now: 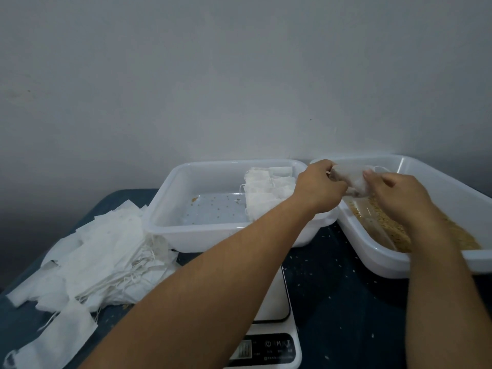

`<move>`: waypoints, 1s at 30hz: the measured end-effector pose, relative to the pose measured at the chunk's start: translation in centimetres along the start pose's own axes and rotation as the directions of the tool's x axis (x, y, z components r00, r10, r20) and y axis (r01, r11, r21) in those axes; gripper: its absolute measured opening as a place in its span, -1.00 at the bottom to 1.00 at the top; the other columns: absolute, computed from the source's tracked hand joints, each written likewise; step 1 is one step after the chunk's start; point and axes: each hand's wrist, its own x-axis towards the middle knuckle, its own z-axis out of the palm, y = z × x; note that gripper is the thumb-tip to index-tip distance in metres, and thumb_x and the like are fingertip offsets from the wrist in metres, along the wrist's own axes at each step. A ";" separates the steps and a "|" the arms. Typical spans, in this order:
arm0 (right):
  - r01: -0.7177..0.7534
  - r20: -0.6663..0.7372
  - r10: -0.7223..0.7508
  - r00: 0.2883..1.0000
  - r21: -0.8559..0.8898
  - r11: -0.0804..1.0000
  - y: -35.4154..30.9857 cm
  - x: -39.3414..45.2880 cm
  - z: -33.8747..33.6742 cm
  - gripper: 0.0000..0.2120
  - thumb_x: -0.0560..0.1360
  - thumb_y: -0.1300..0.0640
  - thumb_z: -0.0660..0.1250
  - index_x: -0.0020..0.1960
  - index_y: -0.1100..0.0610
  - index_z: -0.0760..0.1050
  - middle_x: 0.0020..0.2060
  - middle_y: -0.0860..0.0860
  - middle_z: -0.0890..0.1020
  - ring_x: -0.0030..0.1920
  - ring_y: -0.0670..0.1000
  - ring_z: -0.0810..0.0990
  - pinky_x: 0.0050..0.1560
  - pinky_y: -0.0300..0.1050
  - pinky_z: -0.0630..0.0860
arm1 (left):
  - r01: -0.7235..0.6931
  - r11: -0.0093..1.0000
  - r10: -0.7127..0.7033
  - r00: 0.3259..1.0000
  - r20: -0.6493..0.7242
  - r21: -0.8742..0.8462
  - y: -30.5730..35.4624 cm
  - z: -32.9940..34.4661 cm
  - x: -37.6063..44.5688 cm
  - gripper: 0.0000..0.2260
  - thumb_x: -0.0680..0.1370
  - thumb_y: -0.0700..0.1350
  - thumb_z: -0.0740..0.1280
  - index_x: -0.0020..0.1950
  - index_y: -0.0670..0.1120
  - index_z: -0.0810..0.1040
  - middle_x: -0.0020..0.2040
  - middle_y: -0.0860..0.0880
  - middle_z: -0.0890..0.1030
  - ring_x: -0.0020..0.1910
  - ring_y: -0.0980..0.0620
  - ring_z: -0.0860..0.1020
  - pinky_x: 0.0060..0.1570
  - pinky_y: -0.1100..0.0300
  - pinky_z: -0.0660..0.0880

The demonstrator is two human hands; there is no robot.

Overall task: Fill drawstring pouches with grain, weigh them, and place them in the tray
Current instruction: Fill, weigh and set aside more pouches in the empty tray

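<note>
Pouch (pixel 348 179) — pinched between both hands' grip

You are at a makeshift packing spot in a plain room, likely a home: a bare grey wall (pixel 239 75) rises right behind a dark cloth-covered table (pixel 332 283), on which sit a digital scale (pixel 274 342), white plastic tubs (pixel 170 222) and loose empty pouches (pixel 106 249).

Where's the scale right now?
In the head view the scale sits low in the middle of the table, under the left forearm, in front of the tray and right of the empty pouches.
</note>
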 end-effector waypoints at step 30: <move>0.376 -0.046 -0.375 0.926 0.184 0.908 -7.1 -2.8 -2.0 -0.92 0.58 0.00 0.44 -0.09 -0.05 0.62 -0.23 -0.27 0.63 -0.22 -0.25 0.56 -0.19 -0.23 0.42 | 0.031 0.936 -0.008 0.998 0.066 -0.350 -1.5 -2.5 -4.5 -0.67 0.49 -0.25 0.48 0.22 -0.08 0.55 0.08 -0.15 0.67 0.02 -0.12 0.68 0.14 -0.10 0.65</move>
